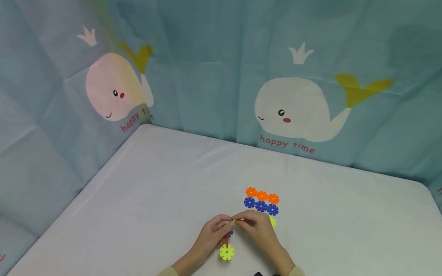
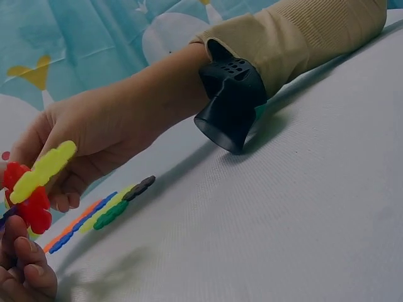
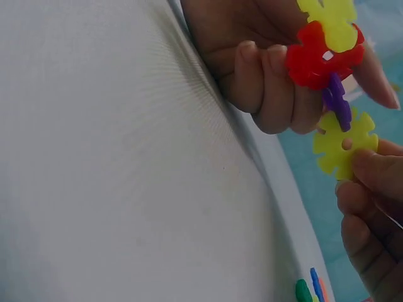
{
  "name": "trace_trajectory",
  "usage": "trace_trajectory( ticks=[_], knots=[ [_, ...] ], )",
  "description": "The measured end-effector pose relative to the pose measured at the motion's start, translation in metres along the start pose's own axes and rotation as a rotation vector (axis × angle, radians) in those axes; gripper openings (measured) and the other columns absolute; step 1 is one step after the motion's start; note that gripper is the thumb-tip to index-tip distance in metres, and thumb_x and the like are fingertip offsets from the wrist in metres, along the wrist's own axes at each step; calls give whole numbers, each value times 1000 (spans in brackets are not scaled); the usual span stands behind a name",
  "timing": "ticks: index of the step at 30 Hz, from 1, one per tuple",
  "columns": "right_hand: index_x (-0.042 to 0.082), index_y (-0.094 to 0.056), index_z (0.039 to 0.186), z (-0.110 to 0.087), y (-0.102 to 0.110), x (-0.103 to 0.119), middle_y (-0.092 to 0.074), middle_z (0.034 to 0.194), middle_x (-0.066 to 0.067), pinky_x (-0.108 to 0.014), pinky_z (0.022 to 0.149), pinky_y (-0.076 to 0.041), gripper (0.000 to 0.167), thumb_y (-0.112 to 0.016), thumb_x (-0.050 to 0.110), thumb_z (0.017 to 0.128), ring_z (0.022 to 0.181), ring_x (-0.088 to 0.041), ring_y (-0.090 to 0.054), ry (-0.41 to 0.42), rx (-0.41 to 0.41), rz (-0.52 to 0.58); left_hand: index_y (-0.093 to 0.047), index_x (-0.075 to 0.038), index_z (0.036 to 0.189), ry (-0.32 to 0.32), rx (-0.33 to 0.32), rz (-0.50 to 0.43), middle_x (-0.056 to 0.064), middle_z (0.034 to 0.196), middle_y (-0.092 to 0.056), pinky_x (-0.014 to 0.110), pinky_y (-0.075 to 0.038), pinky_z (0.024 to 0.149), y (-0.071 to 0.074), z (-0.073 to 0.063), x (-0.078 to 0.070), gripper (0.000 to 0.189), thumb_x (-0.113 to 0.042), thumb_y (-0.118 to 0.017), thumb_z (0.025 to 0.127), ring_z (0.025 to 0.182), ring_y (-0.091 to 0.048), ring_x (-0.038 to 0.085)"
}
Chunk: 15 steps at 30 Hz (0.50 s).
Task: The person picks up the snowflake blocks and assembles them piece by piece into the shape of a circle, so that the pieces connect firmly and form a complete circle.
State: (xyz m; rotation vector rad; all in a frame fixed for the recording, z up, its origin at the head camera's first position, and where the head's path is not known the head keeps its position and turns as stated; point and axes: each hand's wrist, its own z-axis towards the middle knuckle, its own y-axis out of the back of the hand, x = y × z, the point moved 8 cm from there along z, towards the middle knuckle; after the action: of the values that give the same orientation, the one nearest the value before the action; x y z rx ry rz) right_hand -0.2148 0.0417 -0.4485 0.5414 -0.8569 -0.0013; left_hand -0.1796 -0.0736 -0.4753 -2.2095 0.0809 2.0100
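Observation:
Both hands meet over the table at a small chain of notched plastic snowflake discs. The left hand (image 1: pixel 209 235) grips the chain near its middle, its fingers curled at the red disc (image 3: pixel 321 56). A yellow disc (image 1: pixel 226 252) hangs at the near end, slotted into the red one. From the red disc, a purple disc (image 3: pixel 337 100) leads on to a second yellow disc (image 3: pixel 346 143). This second yellow disc is pinched between thumb and fingers of the right hand (image 1: pixel 260 231). In the head view the fingers partly cover the chain.
Beyond the right hand lie rows of discs: orange discs (image 1: pixel 262 195), blue discs (image 1: pixel 261 206) and a yellow disc (image 1: pixel 273 221) partly hidden by that hand. The left wrist view also shows a green disc (image 2: pixel 111 215) and dark discs (image 2: pixel 140 187). Printed whale curtains surround the white table (image 1: pixel 166 172).

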Motion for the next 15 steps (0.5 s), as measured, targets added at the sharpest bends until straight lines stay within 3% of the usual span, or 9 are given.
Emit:
trace_trajectory(
  ticks=[5, 11, 15],
  knots=[
    [7, -69, 86, -1, 5, 0, -66, 82, -1, -25, 64, -48, 11, -68, 2, 77, 73, -12, -60, -21, 7, -44, -54, 7, 105, -21, 0, 3, 0, 67, -50, 16, -32, 47, -3, 2, 0, 26, -15, -55, 90, 52, -38, 7],
    [4, -69, 84, -1, 12, 0, -65, 79, -5, -27, 60, -49, 10, -69, -1, 75, 68, -16, -59, 1, -30, 2, -54, 7, 99, -57, -24, 39, 6, 69, -52, 17, -37, 51, -2, 3, -2, 21, -11, -55, 89, 56, -44, 8],
    [9, -68, 84, -2, 11, -6, -64, 77, 1, -23, 57, -47, 7, -68, 5, 78, 64, -9, -56, -49, 23, -12, -53, 9, 91, -52, -48, -3, 4, 69, -53, 17, -38, 52, 4, 5, 10, 18, -8, -56, 88, 57, -45, 7]
  ],
)
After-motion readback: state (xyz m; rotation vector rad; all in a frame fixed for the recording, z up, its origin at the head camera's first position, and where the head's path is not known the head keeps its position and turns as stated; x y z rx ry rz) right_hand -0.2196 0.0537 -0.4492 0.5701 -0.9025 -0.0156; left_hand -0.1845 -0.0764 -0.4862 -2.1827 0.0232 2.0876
